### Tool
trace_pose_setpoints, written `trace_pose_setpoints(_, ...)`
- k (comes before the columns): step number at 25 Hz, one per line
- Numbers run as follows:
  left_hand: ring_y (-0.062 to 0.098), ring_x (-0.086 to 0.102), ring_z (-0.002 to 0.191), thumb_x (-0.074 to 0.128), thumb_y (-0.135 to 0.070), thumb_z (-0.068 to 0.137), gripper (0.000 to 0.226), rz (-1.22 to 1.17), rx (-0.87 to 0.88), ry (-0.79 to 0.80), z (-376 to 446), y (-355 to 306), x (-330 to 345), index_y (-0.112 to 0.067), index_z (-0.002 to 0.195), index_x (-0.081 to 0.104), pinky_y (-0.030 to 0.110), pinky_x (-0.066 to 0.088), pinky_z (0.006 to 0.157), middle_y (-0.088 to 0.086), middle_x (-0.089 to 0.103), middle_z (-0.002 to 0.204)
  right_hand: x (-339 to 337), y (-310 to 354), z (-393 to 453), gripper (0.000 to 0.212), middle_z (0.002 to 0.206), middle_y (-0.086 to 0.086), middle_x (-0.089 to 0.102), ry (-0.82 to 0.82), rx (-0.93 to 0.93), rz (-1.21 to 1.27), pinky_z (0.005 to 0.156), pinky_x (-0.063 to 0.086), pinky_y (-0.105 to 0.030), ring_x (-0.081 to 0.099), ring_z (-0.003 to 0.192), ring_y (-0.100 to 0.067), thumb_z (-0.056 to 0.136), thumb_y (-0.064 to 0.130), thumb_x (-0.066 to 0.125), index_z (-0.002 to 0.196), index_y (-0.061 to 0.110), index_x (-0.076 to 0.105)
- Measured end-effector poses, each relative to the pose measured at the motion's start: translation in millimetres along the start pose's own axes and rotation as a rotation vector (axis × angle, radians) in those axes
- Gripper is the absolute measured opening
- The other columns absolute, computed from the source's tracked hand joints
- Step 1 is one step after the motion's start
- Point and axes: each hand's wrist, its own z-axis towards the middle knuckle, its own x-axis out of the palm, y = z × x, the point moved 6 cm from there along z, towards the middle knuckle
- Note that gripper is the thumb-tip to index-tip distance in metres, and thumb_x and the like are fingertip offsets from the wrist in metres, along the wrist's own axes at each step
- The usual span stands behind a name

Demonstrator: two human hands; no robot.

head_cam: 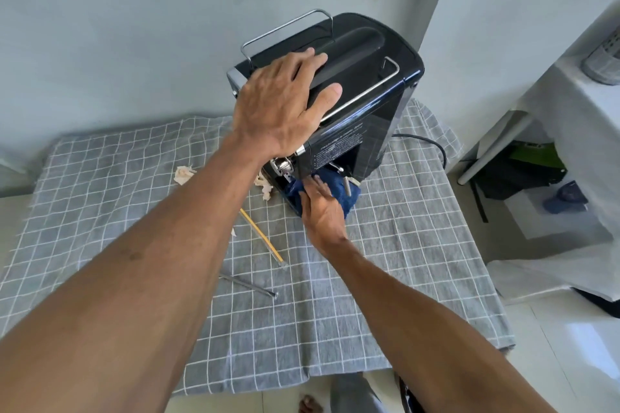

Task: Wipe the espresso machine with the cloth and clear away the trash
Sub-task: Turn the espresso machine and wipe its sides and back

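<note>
A black espresso machine (362, 84) stands on a table covered by a grey checked cloth (402, 261). My left hand (285, 100) lies flat on the machine's top with fingers spread, steadying it. My right hand (322, 208) presses a dark blue cloth (349, 193) against the machine's lower front, under the steam wand, fingers fairly straight. Crumpled paper scraps (183, 174) lie to the left of the machine, with another scrap (265, 186) beside its base. A yellow straw (261, 235) and a clear straw (251, 287) lie on the table in front.
The machine's black power cord (432, 144) runs off the table's right edge. A white-draped table (570, 117) stands to the right with a metal holder (604, 60) on it and dark bags (523, 171) underneath. Grey walls stand close behind.
</note>
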Motion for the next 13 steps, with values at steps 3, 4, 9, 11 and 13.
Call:
trace_pose_setpoints(3,0.02,0.043,0.145,0.015,-0.066,0.099,0.075,0.005,0.0,-0.006,-2,-1,-1,-0.024,0.156,0.04,0.046,0.034,0.114,0.0,0.042,0.16,8,21,3,0.036,0.145,-0.016,0.06,0.037,-0.067,0.03,0.116,0.041,-0.053,0.045,0.143,-0.043,0.106,0.011,0.051,0.14,0.008,0.061)
trace_pose_setpoints(4,0.02,0.043,0.145,0.017,-0.066,0.099,0.074,0.006,0.001,-0.007,-2,-2,-2,-0.024,0.156,0.04,0.046,0.034,0.114,0.0,0.042,0.16,13,19,-2,0.038,0.15,-0.014,0.057,0.096,-0.098,0.022,0.117,0.038,-0.05,0.042,0.146,-0.041,0.107,0.014,0.05,0.144,0.013,0.059)
trace_pose_setpoints(9,0.021,0.045,0.144,0.023,-0.069,0.097,0.076,0.017,0.0,-0.02,-3,-2,-2,-0.023,0.155,0.043,0.045,0.035,0.112,0.001,0.044,0.159,-8,0,20,0.027,0.128,-0.01,0.07,-0.032,0.063,-0.057,0.097,0.054,-0.042,0.066,0.119,-0.031,0.108,0.02,0.049,0.127,0.013,0.068)
trace_pose_setpoints(11,0.022,0.045,0.143,0.024,-0.07,0.096,0.077,0.017,-0.001,-0.026,-3,-1,-2,-0.023,0.154,0.043,0.045,0.035,0.112,0.001,0.045,0.158,6,20,31,0.029,0.126,-0.011,0.07,0.109,0.023,-0.087,0.099,0.055,-0.042,0.067,0.113,-0.028,0.109,0.021,0.048,0.132,0.013,0.065)
trace_pose_setpoints(13,0.021,0.046,0.143,0.025,-0.07,0.096,0.076,0.026,0.0,-0.024,-2,-1,-2,-0.024,0.154,0.043,0.045,0.035,0.112,0.001,0.045,0.158,31,34,20,0.039,0.153,-0.006,0.055,0.268,-0.187,-0.151,0.126,0.022,-0.041,0.043,0.146,-0.028,0.108,0.016,0.047,0.146,0.018,0.056)
